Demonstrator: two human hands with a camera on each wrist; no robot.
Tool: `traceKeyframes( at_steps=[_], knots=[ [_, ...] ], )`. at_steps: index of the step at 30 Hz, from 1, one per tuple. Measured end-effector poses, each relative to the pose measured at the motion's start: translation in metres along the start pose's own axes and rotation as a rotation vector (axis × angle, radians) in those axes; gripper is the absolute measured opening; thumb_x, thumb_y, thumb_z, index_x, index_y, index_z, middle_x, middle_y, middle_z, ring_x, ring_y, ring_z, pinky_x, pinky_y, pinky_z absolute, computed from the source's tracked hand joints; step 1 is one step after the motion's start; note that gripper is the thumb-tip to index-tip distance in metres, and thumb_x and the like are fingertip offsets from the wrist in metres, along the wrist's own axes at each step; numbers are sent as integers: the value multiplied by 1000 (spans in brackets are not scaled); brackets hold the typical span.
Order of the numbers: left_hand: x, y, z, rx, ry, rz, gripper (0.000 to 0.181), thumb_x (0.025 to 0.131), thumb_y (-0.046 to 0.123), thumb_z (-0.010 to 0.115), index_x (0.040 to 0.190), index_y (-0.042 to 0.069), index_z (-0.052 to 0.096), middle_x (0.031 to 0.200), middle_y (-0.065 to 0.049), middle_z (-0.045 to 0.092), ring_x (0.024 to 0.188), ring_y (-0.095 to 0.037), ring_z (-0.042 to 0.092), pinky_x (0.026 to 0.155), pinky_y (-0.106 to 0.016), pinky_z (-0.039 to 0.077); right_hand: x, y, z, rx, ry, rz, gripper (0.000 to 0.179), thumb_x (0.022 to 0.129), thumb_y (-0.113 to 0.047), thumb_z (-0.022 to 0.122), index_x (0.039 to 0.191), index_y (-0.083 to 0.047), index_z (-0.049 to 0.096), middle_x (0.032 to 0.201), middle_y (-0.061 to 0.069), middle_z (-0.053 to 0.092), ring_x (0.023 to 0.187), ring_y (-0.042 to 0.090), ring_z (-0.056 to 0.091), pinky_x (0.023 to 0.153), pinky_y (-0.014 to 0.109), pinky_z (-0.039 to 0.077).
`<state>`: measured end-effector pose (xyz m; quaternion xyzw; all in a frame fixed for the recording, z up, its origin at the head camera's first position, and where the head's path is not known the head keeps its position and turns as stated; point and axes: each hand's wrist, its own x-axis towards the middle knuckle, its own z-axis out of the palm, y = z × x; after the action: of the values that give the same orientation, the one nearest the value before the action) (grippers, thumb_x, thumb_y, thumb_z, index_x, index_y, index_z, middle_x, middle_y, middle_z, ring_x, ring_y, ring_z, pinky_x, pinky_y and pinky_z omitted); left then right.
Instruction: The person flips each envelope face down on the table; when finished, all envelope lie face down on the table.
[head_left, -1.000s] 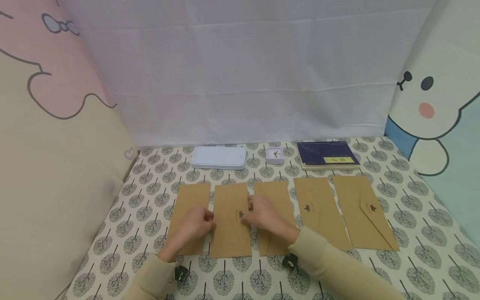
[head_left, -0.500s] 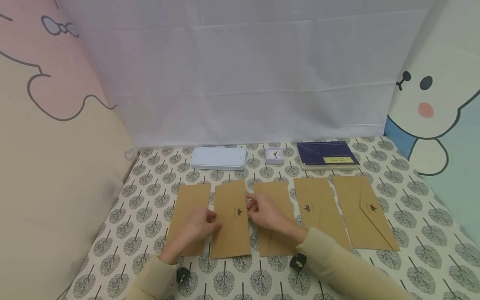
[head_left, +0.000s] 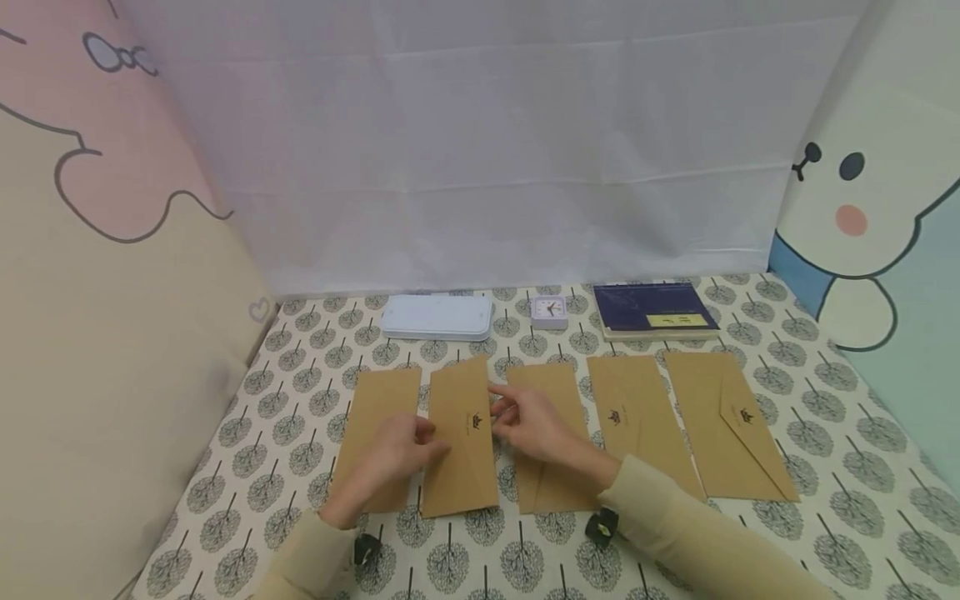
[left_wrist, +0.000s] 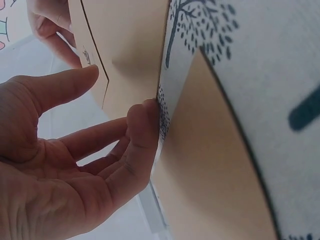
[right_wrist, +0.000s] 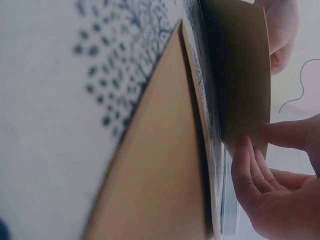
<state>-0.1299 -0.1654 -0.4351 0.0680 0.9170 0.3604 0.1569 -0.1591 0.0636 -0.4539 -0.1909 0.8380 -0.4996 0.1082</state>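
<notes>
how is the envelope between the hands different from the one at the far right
The envelope between the hands is tilted, its right edge raised off the cloth, while the far-right envelope lies on it. The left hand and right hand are at opposite sides of the envelope between the hands; neither touches the far-right envelope. Both are brown with a dark crown print.

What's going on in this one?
A person's left hand touches the left edge of the second brown envelope from the left, in a row of five. The right hand touches its right side, which is raised off the patterned cloth. The other four envelopes rest there, with a pale case, small clock and dark book behind.
</notes>
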Motion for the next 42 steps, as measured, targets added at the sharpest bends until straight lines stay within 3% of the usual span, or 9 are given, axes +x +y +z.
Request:
traceKeyframes(
  at_steps=[6,13,17,24,33,42],
  knots=[
    [2,0,3,-7,17,-8,23,85,24,72,90,2,69,71,-1,58,65,-15,53,56,-29,47,-4,0,0,42,-21,5,69,81,1,71,142,-2,40,104,9,66,83,15,65,68,25,53],
    [4,-1,5,19,20,29,25,87,27,70,93,3,69,73,-3,59,62,-14,52,53,-29,47,-6,-2,3,72,-37,-2,65,85,-4,68,143,1,38,104,10,66,87,19,66,69,27,53],
    [2,0,6,21,38,26,46,86,30,71,116,-5,64,93,-8,64,74,-15,57,60,-27,50,-7,-2,5,82,-59,-12,56,88,-3,64,139,4,42,107,13,65,90,22,65,69,27,54],
    [1,1,6,16,29,52,52,90,36,66,121,-5,60,111,-15,64,84,-16,60,66,-26,52,-5,0,7,73,-105,-52,50,90,-4,62,138,-1,47,112,13,63,98,22,63,79,26,52],
    [4,0,8,16,33,143,52,92,39,61,121,-5,61,104,-9,66,89,-19,61,68,-26,52,-3,-3,8,-19,-148,-70,47,91,-10,63,136,-5,50,114,8,63,99,20,62,82,26,50],
    [4,2,9,-26,5,164,53,94,39,59,125,-4,58,106,-11,65,86,-18,62,66,-25,52,-3,-5,10,7,-168,-44,50,92,-12,62,137,-2,46,118,12,61,102,22,62,83,26,50]
  ],
)
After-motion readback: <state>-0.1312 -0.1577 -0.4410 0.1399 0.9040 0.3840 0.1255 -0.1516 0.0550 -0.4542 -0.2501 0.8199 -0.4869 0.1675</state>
